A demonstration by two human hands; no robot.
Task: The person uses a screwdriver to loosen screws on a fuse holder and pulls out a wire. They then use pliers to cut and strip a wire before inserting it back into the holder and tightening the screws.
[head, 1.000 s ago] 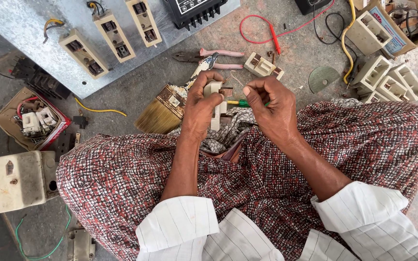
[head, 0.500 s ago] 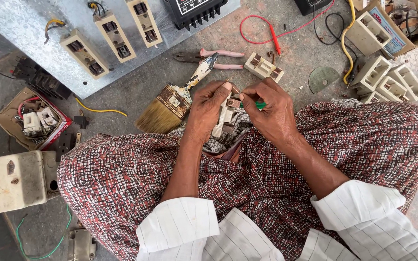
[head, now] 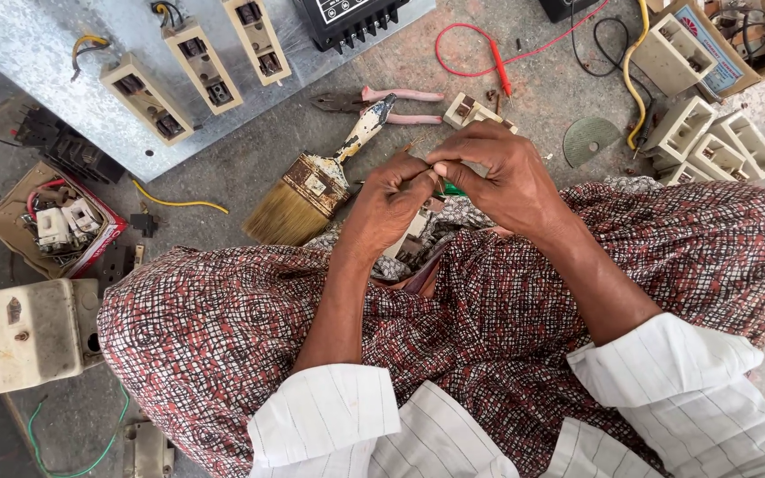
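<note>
Both hands meet over the lap, fingertips pinched together: the left hand [head: 391,204] closes its grip on a small cream part [head: 411,232], mostly hidden, and the right hand [head: 493,173] pinches a green-handled tool [head: 450,188] against it. Best to brace the wrists on the knees and turn slowly; the paintbrush [head: 312,190] and pliers [head: 382,99] lie farther off on the floor.

A paintbrush [head: 312,190] lies on the floor [head: 250,164], and pink pliers [head: 382,102] lie just behind it. A grey metal sheet [head: 37,53] at the top left has three cream switch boxes [head: 148,97] on it, with a yellow wire [head: 179,202] lying near its edge. A red wire [head: 480,53] curls at the top, white boxes [head: 710,146] sit together on the right beside a small green disc [head: 591,140], and a big old cream box [head: 24,336] sits on the left.
</note>
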